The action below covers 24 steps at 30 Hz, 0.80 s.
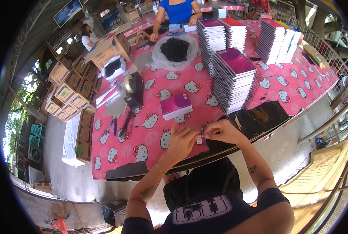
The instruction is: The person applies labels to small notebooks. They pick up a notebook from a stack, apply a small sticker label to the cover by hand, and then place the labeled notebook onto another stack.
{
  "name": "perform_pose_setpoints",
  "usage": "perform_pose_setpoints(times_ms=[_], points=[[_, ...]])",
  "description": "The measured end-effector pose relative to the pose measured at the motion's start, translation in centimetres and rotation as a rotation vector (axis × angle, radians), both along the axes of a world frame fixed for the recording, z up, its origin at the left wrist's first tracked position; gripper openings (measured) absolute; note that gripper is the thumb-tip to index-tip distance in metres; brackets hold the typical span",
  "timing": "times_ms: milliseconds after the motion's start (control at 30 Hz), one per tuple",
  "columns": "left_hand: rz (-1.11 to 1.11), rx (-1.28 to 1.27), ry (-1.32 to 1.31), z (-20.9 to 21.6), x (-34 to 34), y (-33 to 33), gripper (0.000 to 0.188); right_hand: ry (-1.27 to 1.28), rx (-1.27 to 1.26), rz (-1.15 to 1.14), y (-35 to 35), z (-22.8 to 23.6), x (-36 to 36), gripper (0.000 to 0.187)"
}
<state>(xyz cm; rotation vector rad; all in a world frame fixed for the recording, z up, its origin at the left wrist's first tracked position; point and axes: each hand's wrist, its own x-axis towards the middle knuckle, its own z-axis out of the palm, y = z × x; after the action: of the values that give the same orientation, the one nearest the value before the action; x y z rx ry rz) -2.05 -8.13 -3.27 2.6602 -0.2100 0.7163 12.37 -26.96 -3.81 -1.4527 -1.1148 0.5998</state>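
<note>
Hands, left point(180, 141) and right point(220, 132), pinch a small tag point(199, 140) between fingertips, its direction too small to tell.

A small item point(199, 140), pinched between the left hand point(183, 141) and the right hand point(220, 132), is mostly covered by fingertips and is too small to be identified. Beyond the tall notebook stack point(234, 78), a co-worker in blue point(178, 11) is cut off at the top edge. The contents of the clear bag point(174, 50) left of that stack are blurred into a dark mass.
</note>
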Motion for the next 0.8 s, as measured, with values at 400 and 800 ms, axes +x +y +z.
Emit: perform_pose_setpoints(times_ms=[400,800], points=[[-0.079,0.013,-0.043,0.8,0.1,-0.1,0.016,-0.337,0.135,-0.289,1.6,-0.7,-2.4,0.016],[-0.205,0.034,-0.730,17.0,10.7,-0.5,0.025,-0.792,0.363,-1.126,-4.1,11.6,3.1,0.044]])
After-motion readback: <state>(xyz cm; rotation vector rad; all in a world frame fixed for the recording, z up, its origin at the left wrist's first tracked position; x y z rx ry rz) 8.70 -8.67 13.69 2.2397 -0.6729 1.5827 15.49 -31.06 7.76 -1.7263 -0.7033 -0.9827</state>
